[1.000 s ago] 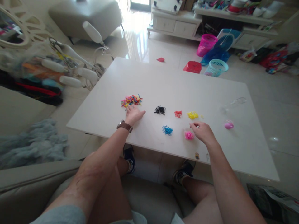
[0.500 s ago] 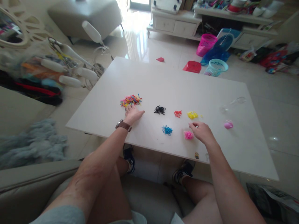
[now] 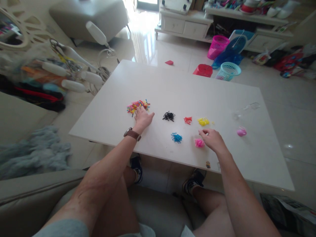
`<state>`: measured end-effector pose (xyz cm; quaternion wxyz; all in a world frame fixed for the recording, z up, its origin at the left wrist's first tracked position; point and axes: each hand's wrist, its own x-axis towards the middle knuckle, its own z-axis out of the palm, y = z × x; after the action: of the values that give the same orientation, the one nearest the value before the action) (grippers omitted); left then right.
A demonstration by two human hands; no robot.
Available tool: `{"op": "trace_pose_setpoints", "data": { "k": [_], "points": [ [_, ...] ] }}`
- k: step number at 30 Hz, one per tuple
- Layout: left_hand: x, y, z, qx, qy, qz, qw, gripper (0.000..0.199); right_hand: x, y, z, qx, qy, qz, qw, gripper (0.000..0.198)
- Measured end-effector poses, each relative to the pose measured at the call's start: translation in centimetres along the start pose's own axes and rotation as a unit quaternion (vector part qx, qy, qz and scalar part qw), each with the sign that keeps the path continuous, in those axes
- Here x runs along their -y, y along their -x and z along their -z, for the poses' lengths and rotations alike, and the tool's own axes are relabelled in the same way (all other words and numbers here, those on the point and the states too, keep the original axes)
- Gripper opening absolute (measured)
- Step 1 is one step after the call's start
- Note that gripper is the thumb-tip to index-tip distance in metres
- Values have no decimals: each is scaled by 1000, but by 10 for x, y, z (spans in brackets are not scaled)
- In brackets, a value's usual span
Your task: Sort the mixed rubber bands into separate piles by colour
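Note:
My left hand, a watch on its wrist, lies with fingers spread on the near edge of a mixed-colour pile of what look like small rubber bands. My right hand is closed in a pinch beside the pink pile; anything between its fingertips is too small to make out. Between the hands are a black pile, a blue pile and a red pile. Just beyond my right hand sits the yellow pile, with a few loose yellow bits beside it.
The white table carries a pink-purple lump and a clear plastic item at the right. A small dark and yellow figure lies by the near edge. Past the far edge stand a red stool and a light-blue basket.
My left hand has shifted slightly to the right and away from me, further over the mixed pile. My right hand has hardly moved.

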<state>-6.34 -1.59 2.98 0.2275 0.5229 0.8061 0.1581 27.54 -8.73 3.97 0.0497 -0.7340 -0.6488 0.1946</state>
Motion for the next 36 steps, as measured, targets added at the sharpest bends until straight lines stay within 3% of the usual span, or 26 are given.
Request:
{"op": "trace_pose_setpoints", "data": {
  "k": [3, 5, 8, 12, 16, 22, 31, 36],
  "points": [
    [-4, 0, -2, -23, 113, -82, 990, 51, 3, 0, 0, 4, 8, 1, 1000, 36],
    [-6, 1, -5, -3, 221, -130, 967, 41, 4, 0, -1, 7, 9, 3, 1000, 36],
    [-8, 4, -13, 40, 344, -134, 928, 32, 6, -1, -4, 4, 8, 10, 1000, 36],
    [-14, 14, -23, 63, 410, -109, 903, 30, 13, -1, -7, -6, -28, 47, 998, 33],
    [-21, 27, -28, 126, 421, -116, 891, 25, 26, 1, -9, -7, -115, 127, 985, 29],
    [-29, 45, -35, 243, 412, -176, 860, 19, 48, 9, -7, -13, -251, 212, 944, 22],
    [-29, 57, -51, 325, 400, -244, 821, 14, 61, 18, -8, 51, -315, 241, 916, 26],
    [-28, 59, -52, 329, 379, -259, 825, 12, 60, 17, -10, 56, -325, 237, 914, 23]
  ]
}}
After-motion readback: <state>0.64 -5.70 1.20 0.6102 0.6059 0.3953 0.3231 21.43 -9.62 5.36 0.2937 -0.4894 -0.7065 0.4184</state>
